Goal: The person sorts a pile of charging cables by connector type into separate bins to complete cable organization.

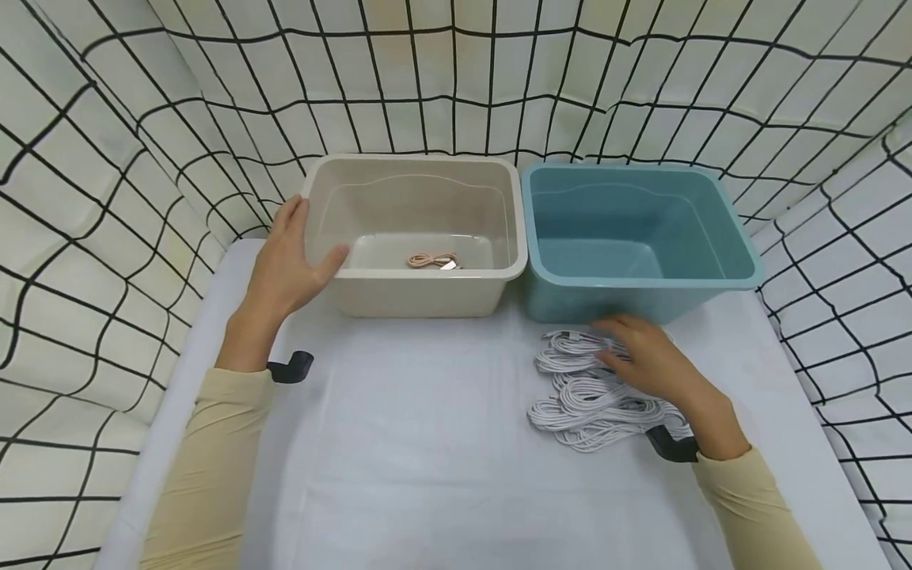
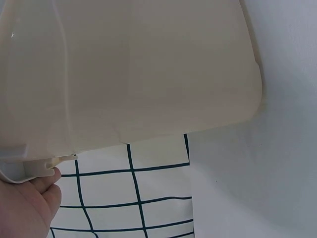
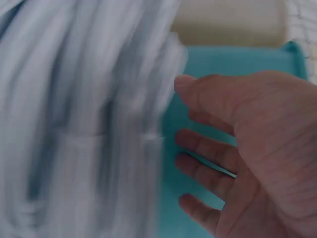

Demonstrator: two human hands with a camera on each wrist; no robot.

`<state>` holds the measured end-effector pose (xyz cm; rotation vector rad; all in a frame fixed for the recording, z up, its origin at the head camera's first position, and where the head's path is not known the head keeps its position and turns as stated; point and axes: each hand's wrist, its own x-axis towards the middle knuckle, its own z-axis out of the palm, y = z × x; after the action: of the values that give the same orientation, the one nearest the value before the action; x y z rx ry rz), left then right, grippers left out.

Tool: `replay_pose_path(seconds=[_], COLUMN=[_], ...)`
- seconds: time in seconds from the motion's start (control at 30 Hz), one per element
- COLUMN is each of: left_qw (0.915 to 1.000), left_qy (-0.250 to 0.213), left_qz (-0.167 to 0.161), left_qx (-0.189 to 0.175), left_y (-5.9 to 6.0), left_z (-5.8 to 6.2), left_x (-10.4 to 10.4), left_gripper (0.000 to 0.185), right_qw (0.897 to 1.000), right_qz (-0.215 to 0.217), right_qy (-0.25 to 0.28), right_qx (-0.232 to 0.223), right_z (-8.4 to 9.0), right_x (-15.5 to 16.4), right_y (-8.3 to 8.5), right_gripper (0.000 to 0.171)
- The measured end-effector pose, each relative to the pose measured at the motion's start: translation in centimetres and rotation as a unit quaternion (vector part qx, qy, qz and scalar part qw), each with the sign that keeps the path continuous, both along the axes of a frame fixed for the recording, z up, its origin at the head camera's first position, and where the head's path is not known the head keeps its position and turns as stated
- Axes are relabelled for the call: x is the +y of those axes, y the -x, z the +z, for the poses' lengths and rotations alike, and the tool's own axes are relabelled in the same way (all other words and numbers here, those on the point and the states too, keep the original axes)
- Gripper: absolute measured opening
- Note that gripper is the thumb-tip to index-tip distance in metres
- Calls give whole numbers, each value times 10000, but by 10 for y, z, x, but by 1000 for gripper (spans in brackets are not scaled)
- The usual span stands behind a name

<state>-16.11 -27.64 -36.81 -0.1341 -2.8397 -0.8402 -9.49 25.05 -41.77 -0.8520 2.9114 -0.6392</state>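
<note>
My left hand (image 1: 285, 265) grips the left end of the beige plastic bin (image 1: 420, 297), its thumb over the front rim. In the left wrist view, the fingers (image 2: 47, 191) curl under the lip of that bin. A small bundled beige cable (image 1: 431, 260) with a metal plug lies inside the bin. My right hand (image 1: 648, 360) reaches over the white bundled cables (image 1: 591, 404), in front of the teal bin (image 1: 641, 283). Its fingers (image 3: 208, 148) are spread and relaxed beside the cables in the right wrist view, holding nothing.
Both bins stand side by side at the back of the table with a white cloth (image 1: 413, 443). A black wire grid (image 1: 456, 103) with white sheeting behind it encloses the back and sides. A black wrist mount (image 1: 292, 368) sticks out from each wrist.
</note>
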Motion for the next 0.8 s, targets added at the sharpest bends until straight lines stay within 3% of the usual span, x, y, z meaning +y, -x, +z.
replay_pose_path(seconds=[0.13,0.27,0.57,0.8], left_qw=[10000,10000,9999,9999], left_qy=[-15,15,5,95], left_qz=[-34,-18,-23,-5], left_qx=[-3,-7,98,65], left_y=[1,1,-1,0], left_z=[-1,-2,-1,-1], left_x=[-1,-2,-3,-2], left_gripper=[94,95,93,94], right_qw=[9994,9986,9985,9957], right_qz=[-204,-370,-179,-134], right_qy=[-182,-331,-6,-93], right_qx=[-200,-198,519,910], right_z=[-21,-29,-35,-34], right_x=[9,12,10,11], right_y=[1,-1,-1,-7], right_gripper=[46,44,32,33])
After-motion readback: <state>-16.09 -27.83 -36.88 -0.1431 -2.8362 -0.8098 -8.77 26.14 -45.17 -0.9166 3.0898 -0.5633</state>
